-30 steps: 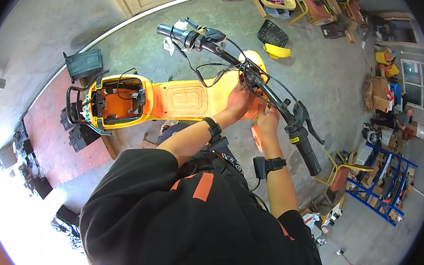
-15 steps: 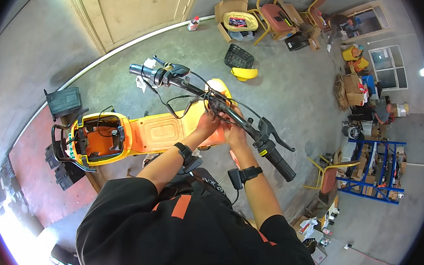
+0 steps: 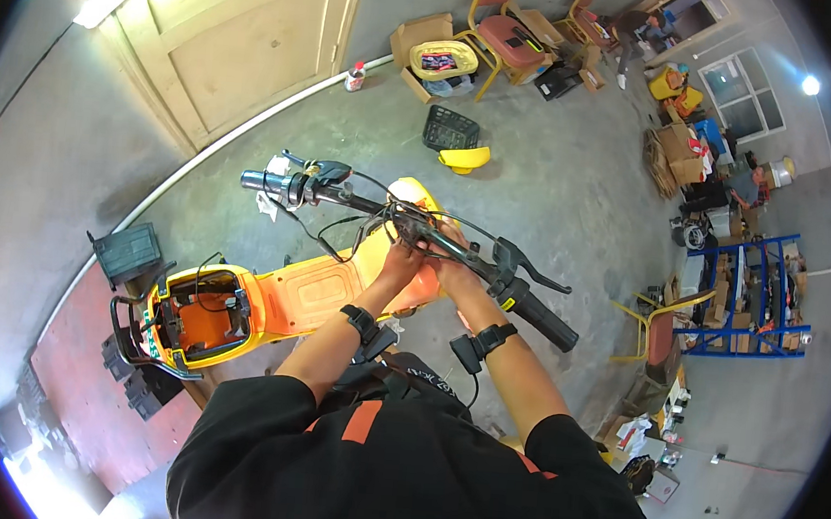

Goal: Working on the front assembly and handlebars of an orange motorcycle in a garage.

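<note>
A yellow and orange scooter stands before me without a seat, its rear compartment exposed. Its black handlebar runs from upper left to lower right, with loose black cables around the middle. Just below the bar's centre, my left hand has its fingers closed at the steering column. Beside it, my right hand is also closed, with some fingers reaching up behind the bar. Bar and cables partly cover the fingertips, so what they pinch is hidden. The right grip and brake lever are untouched.
Beyond the scooter, a black basket and a yellow plastic part lie on the floor. A dark crate stands by the left wall. Chairs and boxes line the back; a blue rack is at right. Two people are farther off.
My view has shifted, so the room appears tilted and the handlebar sits slightly lower. Both hands stay together below the bar's centre, with little visible change in their grip.
</note>
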The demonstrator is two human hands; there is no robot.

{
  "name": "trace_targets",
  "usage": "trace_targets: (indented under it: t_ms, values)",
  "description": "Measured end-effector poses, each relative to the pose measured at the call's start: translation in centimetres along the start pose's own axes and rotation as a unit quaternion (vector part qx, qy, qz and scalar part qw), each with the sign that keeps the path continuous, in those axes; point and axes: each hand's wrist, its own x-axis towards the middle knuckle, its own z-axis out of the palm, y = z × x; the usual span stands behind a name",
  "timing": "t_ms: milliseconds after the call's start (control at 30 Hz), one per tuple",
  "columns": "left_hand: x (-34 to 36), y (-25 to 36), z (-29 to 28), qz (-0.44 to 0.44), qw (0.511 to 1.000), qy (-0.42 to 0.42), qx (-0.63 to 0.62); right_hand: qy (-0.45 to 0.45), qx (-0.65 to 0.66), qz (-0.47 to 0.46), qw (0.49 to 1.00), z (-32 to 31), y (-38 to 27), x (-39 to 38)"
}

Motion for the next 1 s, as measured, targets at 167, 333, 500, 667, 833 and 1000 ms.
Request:
trace_targets:
  t_ms: [167,333,500,667,833,1000]
  values:
    - [-0.7,-0.4,-1.1,0.166,0.973,0.071,0.143,0.035,0.022,0.008,0.999,0.3,-0.9,0.1]
    - [-2.4,1.5,-2.6,0.006,0.995,0.017,0.099,0.028,-0.011,0.031,0.999,0.5,-1.7,-0.5]
    - [-2.1,2.4,-2.6,-0.008,0.999,-0.049,-0.016,0.03,-0.061,0.051,0.996,-0.7,-2.0,-0.6]
    - [-2.2,3.6,-2.6,-0.075,0.986,-0.087,-0.124,0.022,-0.012,0.07,0.997,-0.7,-2.0,-1.3]
    - [-1.3,3.9,-2.5,-0.079,0.992,-0.08,-0.052,0.013,0.036,0.119,0.992,-1.1,-0.9,-2.5]
    - [-1.1,2.5,-1.2,-0.068,0.996,-0.024,-0.051,-0.024,0.125,0.239,0.963,-1.5,-0.8,-3.5]
